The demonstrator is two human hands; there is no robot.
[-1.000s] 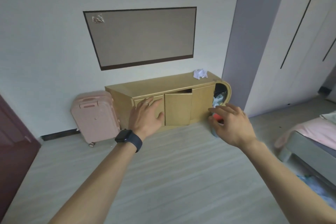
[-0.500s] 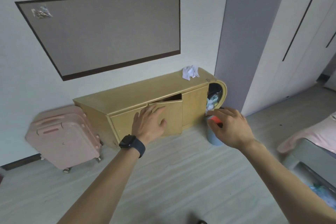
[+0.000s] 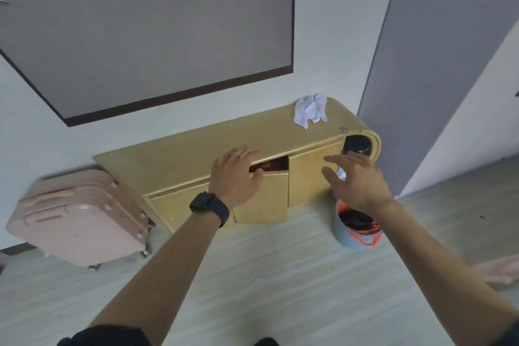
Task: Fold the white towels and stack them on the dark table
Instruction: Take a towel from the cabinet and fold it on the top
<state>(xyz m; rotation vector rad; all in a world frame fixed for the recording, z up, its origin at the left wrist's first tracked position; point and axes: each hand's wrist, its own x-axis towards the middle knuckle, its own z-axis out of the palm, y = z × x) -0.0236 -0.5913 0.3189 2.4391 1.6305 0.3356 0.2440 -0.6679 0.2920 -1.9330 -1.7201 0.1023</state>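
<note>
A crumpled white towel (image 3: pixel 310 109) lies on the right end of a low yellow cabinet (image 3: pixel 179 160) against the wall. My left hand (image 3: pixel 236 177), with a black watch on the wrist and a ring, is stretched out with spread fingers in front of the cabinet's middle door (image 3: pixel 266 199), which stands ajar. My right hand (image 3: pixel 356 180) reaches forward with relaxed fingers, holding nothing, in front of the cabinet's right part. Both hands are well short of the towel. No dark table is in view.
A pink suitcase (image 3: pixel 81 216) stands left of the cabinet. A blue bucket with an orange rim (image 3: pixel 354 230) sits on the pale wood floor below my right hand. A dark open niche (image 3: pixel 358 143) ends the cabinet. A grey pillar (image 3: pixel 438 64) rises at the right.
The view has come closer to the cabinet and tilted down. Both hands have stretched further toward the cabinet, and the bucket now shows below my right hand.
</note>
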